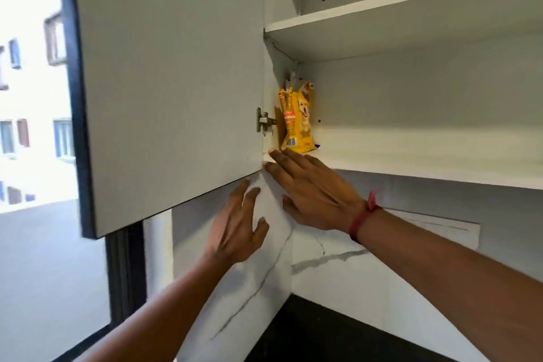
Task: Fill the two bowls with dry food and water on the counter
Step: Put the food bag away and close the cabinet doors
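Both arms reach up, right hand and left hand fingers straight, apart, holding nothing.

Head cam tilted up, close on open wall cabinet corner

The food bag is glowing bright yellow, and it is showing a golden puppy picture and red stripes down its side. At 9 o'clock from it, the cupboard door is looking plain white, and the hinge is shining silver. The shelves are looking white too. At 5 o'clock from the bag, a wrist band is showing dark red. At 6 o'clock, the wall tiles are showing white with thin grey lines, and the counter is looking black.
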